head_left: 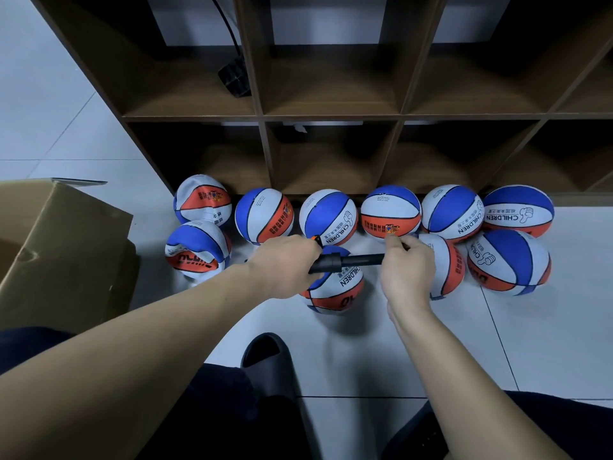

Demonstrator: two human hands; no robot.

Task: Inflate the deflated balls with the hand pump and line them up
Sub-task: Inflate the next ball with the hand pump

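Black and thin, the plastic hand pump (345, 262) lies sideways just above the blue, white and orange ball (335, 287) in front of the brown wooden shelf (331, 117). The left hand (285, 265) grips the pump's thick end. The right hand (406, 267) grips its handle end. Six round balls (391, 210) line up against the shelf.

Even, soft indoor light from above, fairly bright on the pale floor tiles (497, 343). The shelf (331, 117) compartments in the upper frame sink into deep shadow. Wide-angle distortion bends lines at the edges. The center is sharp, with slight softness toward the corners.
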